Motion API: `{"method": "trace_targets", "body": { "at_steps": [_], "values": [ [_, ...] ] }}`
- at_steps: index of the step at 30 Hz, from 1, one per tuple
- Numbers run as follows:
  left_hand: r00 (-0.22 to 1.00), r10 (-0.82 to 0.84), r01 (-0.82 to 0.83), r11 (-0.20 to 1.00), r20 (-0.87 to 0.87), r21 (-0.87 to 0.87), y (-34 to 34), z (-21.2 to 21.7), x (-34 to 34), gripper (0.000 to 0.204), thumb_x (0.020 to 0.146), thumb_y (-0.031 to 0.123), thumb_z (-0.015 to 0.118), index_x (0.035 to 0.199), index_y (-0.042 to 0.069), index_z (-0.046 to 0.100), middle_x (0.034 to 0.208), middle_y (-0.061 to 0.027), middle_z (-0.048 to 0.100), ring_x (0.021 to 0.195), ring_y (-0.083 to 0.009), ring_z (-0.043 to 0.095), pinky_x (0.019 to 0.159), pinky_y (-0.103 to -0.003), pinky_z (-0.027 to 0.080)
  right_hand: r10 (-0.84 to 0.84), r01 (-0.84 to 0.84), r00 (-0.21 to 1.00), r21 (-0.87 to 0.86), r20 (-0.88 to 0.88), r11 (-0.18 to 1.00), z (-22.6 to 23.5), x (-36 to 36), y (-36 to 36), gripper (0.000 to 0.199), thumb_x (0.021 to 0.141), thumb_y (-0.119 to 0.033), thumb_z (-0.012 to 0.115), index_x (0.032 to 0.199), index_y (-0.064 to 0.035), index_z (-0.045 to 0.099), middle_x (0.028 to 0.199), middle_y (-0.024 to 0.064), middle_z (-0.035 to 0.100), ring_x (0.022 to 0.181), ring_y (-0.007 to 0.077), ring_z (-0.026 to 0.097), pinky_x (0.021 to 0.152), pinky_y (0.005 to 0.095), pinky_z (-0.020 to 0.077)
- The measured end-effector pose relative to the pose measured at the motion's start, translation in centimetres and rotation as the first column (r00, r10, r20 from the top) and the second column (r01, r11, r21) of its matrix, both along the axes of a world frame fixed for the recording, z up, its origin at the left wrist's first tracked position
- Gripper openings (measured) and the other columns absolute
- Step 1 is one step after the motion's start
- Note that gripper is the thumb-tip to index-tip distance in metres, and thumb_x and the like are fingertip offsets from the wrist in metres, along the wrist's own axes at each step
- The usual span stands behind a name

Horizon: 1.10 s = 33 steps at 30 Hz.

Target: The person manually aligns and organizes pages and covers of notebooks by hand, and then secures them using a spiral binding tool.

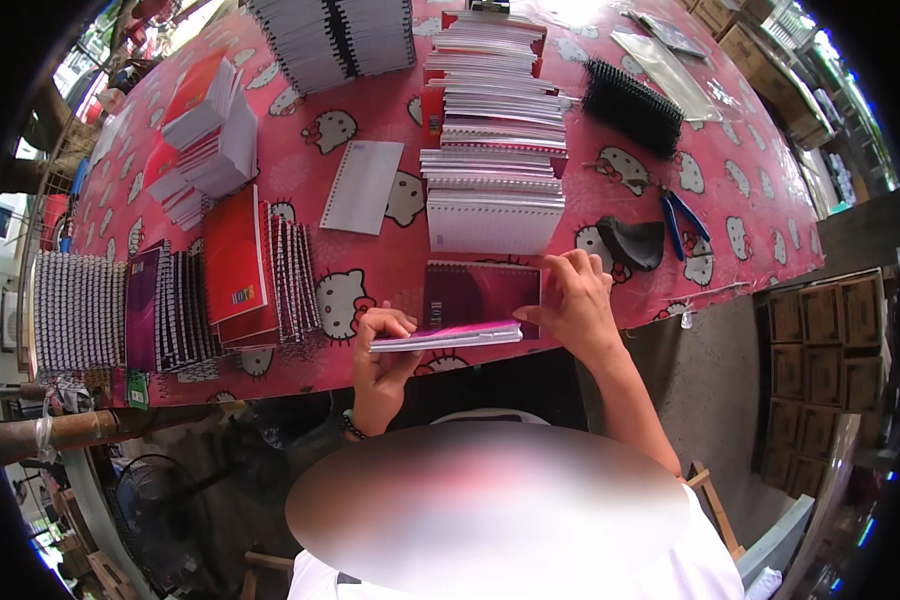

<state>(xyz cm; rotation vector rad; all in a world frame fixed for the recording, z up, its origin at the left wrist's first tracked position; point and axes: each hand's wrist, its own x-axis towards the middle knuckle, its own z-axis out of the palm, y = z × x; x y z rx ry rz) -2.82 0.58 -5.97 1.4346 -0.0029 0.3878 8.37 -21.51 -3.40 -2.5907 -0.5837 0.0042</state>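
Both hands are up at the near edge of the table [610,175], which wears a red cloth printed with white cartoon cats. The left hand [382,345] curls its fingers around the left end of a thin notebook [448,337], gripping it from below with the thumb on top. The right hand [568,298] pinches the notebook's right end, fingers bent over the edge. The notebook is held nearly flat, just above the table edge, showing its white page block and a pink cover. Right behind it, a maroon notebook [480,290] lies flat on the cloth, partly under the right hand.

Beyond that, a tall overlapping row of white spiral pads [495,150] runs away up the middle. A loose white sheet [362,187] lies to its left. On the left side stand red-covered notebooks [235,260] and packed spiral-bound stacks [80,310]. To the right sit a black comb-like bundle [632,105], blue-handled pliers [682,218] and a dark cloth [632,243].
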Motion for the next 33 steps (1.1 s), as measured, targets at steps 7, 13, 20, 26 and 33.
{"method": "trace_targets", "body": {
  "at_steps": [7, 13, 20, 26, 33],
  "values": [
    [0.992, -0.117, 0.116, 0.993, -0.048, -0.02, 1.1, 0.6, -0.6, 0.028, 0.072, -0.012, 0.059, 0.09, 0.005, 0.046, 0.094, -0.0065, 0.046, 0.089, -0.0151, 0.047, 0.085, -0.028, 0.037, 0.066, -0.094, 0.989, -0.222, -0.13, 0.97, 1.5, 1.4, 1.4, 0.058, 0.051, -0.028, 0.083, 0.097, -0.0069, 0.056, 0.099, 0.0086, 0.05, 0.098, 0.0285, 0.046, 0.081, 0.0397, 0.0374],
    [0.987, -0.144, 0.139, 0.988, -0.069, -0.074, 1.0, 0.7, -0.2, 0.027, 0.072, -0.011, 0.059, 0.09, 0.004, 0.046, 0.093, -0.0062, 0.047, 0.09, -0.0144, 0.047, 0.086, -0.027, 0.037, 0.229, -0.277, 0.947, -0.212, -0.224, 0.937, 1.5, 2.2, 1.2, 0.055, 0.055, -0.023, 0.082, 0.097, -0.0036, 0.053, 0.093, 0.0117, 0.056, 0.094, 0.0297, 0.051, 0.08, 0.0384, 0.0414],
    [0.994, -0.108, 0.109, 0.993, -0.019, 0.037, 0.7, 1.5, 1.4, 0.026, 0.072, -0.009, 0.06, 0.09, 0.006, 0.047, 0.092, -0.0052, 0.047, 0.089, -0.0146, 0.047, 0.093, -0.031, 0.033, 0.081, -0.122, 0.99, 0.425, 0.113, 0.897, 0.8, 3.0, 1.3, 0.047, 0.065, -0.005, 0.074, 0.106, -0.0073, 0.05, 0.091, 0.0158, 0.057, 0.076, 0.0334, 0.057, 0.069, 0.0388, 0.0466],
    [0.974, -0.115, 0.101, 0.992, -0.196, -0.081, -0.2, 0.8, 4.1, 0.032, 0.078, -0.006, 0.062, 0.102, 0.005, 0.043, 0.095, -0.0031, 0.05, 0.089, -0.0099, 0.05, 0.079, -0.024, 0.042, -0.066, -0.172, 0.898, 0.483, 0.436, 0.858, 1.7, 1.8, 1.3, 0.049, 0.071, -0.011, 0.073, 0.114, -0.0051, 0.05, 0.1, 0.0088, 0.054, 0.094, 0.0234, 0.053, 0.085, 0.0349, 0.0397],
    [0.99, -0.088, 0.07, 0.985, -0.112, -0.155, -1.9, 1.0, 3.6, 0.041, 0.075, -0.011, 0.059, 0.106, 0.006, 0.04, 0.111, -0.0082, 0.044, 0.092, -0.0116, 0.051, 0.081, -0.025, 0.045, 0.332, 0.054, 0.926, 0.931, -0.182, 0.361, -1.0, -2.3, 1.8, 0.043, 0.082, -0.016, 0.066, 0.116, -0.0019, 0.045, 0.107, 0.0069, 0.052, 0.098, 0.0134, 0.049, 0.088, 0.0295, 0.0365]
  ]
}}
